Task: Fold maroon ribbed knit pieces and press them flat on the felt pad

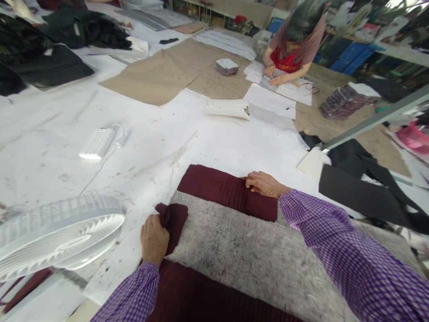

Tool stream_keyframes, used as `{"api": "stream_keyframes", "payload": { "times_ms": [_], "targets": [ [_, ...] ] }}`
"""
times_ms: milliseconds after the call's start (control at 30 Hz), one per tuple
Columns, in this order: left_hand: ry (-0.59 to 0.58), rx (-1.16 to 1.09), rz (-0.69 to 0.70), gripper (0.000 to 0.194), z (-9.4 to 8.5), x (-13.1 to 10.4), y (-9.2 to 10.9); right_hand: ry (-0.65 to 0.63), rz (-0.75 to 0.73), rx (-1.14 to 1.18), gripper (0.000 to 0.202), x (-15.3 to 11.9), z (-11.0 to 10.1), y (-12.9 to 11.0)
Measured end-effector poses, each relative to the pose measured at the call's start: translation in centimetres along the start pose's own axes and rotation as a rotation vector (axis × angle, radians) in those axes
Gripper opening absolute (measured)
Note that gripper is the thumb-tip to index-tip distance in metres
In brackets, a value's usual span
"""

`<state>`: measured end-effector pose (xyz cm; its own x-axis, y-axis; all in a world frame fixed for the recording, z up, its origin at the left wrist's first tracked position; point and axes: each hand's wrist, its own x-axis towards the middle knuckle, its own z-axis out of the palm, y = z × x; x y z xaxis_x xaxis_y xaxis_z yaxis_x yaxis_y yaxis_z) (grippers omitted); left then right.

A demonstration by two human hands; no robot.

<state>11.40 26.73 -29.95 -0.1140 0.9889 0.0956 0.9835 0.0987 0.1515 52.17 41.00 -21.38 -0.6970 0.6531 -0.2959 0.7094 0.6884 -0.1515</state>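
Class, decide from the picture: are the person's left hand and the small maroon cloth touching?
Touching. The head view shows the left hand with its curled fingers against the bunched edge of the small maroon cloth.

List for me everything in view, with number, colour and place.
Cloth: at least three parts, dark red, foreground
Board: one, grey, between them
Fan: one, white, left
Device: one, white, beyond fan
Sheets: several, brown and white, middle
Stacks: two, dark and white, far side
Fabric: several, black, left and right
Person: one, red apron, far side
Pole: one, grey, right
Table: one, white, throughout
Background clutter: too blurred
Left hand: one, purple sleeve, on cloth
Right hand: one, purple sleeve, on cloth
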Motion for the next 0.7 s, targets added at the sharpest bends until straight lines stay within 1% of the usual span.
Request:
{"api": "stream_keyframes", "payload": {
  "times_ms": [367,700],
  "targets": [
    [-0.005,-0.005,-0.005,0.017,0.25,-0.01,-0.1,0.065,0.013,0.056,0.008,-0.61,0.16,-0.16],
    [-0.014,-0.013,-0.009,0.016,0.02,0.05,0.0,0.071,0.018,0.073,0.007,-0.71,0.32,-0.18]
  ]
}}
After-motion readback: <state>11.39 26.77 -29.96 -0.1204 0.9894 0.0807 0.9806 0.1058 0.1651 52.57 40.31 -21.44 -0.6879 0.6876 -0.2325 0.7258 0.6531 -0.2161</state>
